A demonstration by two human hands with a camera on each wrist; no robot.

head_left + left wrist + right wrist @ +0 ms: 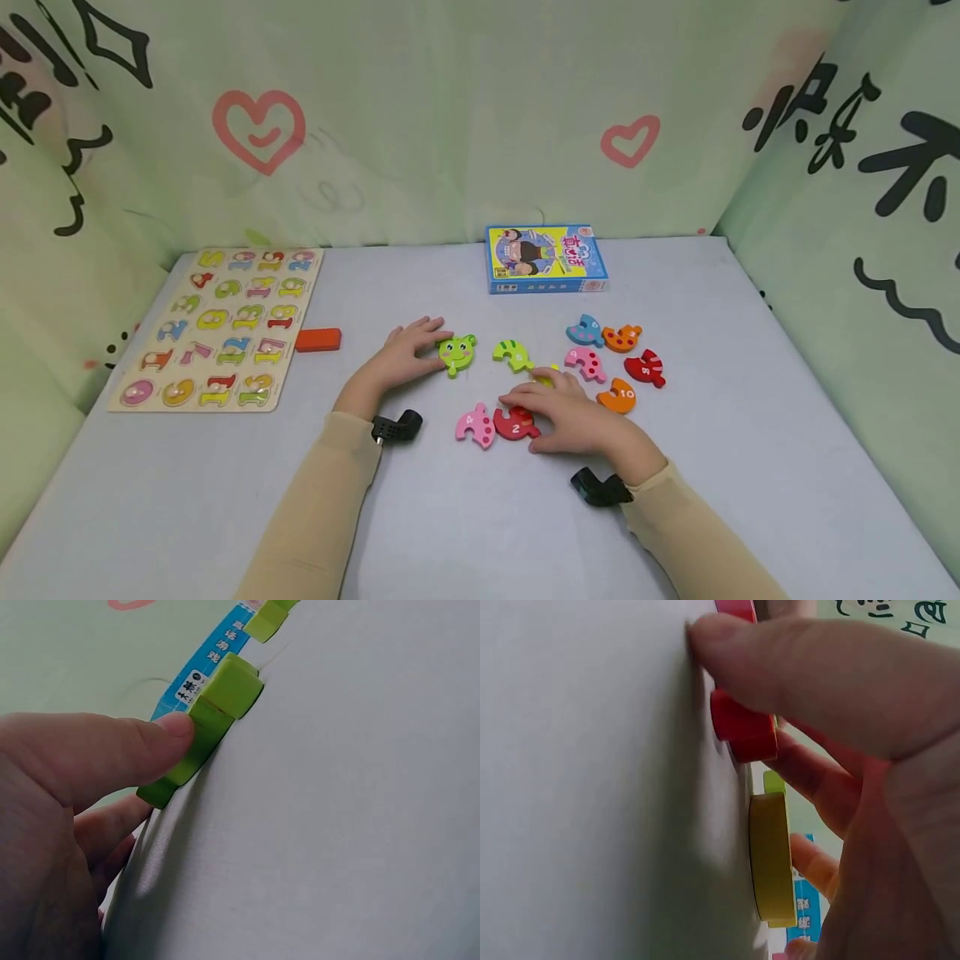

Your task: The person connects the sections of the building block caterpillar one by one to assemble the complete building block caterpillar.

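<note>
My left hand (405, 354) pinches a green frog-head puzzle piece (457, 354) by its left edge. In the left wrist view the thumb presses the side of this frog-head piece (206, 739). Left of centre in front lies a pink piece (476, 426), against a red puzzle piece numbered 2 (516, 425). Around that red piece my right hand (577, 417) has its thumb and index finger. The other fingers reach over a yellow piece (771, 859), mostly hidden in the head view. A green curved piece (513, 354) lies between the hands.
Several blue, orange, pink and red pieces (584, 364) lie right of the right hand. A blue-yellow box (547, 258) stands at the back. On the left are a wooden number board (183, 333) and an orange-red block (318, 340).
</note>
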